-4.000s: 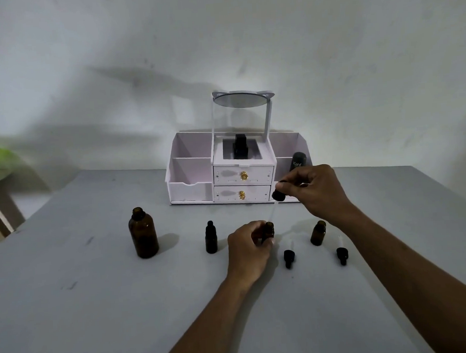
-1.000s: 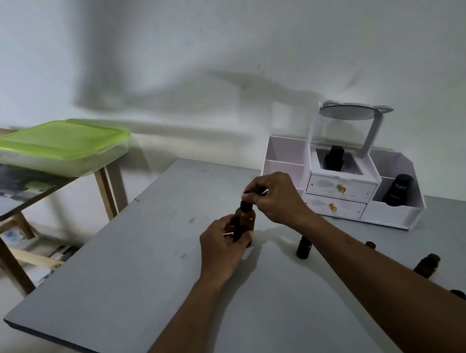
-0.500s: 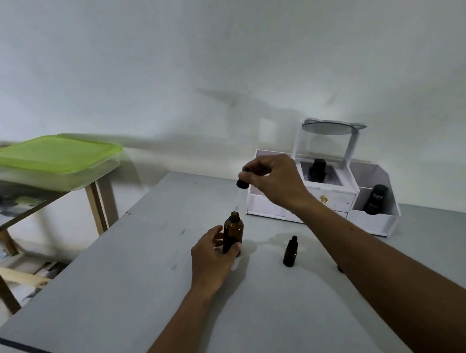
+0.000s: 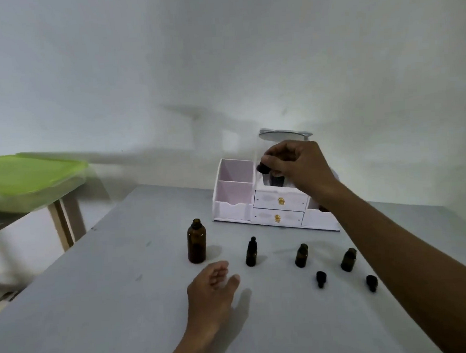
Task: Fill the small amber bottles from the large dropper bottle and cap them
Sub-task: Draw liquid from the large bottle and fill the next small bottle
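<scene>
The large amber bottle (image 4: 196, 242) stands uncapped on the grey table (image 4: 98, 307). To its right stand three small amber bottles in a row: one capped (image 4: 251, 252), two uncapped (image 4: 301, 255) (image 4: 349, 259). Two black dropper caps (image 4: 320, 278) (image 4: 371, 282) lie in front of the uncapped ones. My right hand (image 4: 298, 167) is raised in front of the organizer, pinching the large bottle's black dropper (image 4: 263, 169); its glass tube is too faint to see. My left hand (image 4: 213, 289) hovers open over the table, in front of the large bottle and apart from it.
A white and pink organizer (image 4: 258, 202) with two drawers and a tilted mirror stands at the table's back, a dark bottle in its middle slot. On a wooden side table at the left sits a green-lidded container (image 4: 27, 175). The wall rises close behind.
My left hand has let go of the large bottle and drawn back towards me. My right hand has carried the dropper up and to the right. The view has swung right.
</scene>
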The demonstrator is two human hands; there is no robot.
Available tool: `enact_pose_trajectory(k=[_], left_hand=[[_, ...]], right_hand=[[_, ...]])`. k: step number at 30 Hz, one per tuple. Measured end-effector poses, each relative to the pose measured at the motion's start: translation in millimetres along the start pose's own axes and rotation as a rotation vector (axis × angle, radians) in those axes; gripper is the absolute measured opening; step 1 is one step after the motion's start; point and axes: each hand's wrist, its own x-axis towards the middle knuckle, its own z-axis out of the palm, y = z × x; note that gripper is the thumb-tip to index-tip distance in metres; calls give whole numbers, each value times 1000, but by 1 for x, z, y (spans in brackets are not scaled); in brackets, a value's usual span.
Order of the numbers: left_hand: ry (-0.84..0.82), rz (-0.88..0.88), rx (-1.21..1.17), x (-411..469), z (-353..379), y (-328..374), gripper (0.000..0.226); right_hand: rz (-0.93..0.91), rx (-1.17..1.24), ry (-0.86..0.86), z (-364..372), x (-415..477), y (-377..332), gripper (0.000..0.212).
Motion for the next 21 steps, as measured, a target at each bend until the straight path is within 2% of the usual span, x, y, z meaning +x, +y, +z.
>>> enact_pose_trajectory(k=[8,21], left_hand=[[-199,51,11,-11,87,19,34],[-229,162,110,25,147,29,55]], right_hand=[[106,-154,40,-54,-30,36,14],[158,-249,32,-82,-45,93,13]])
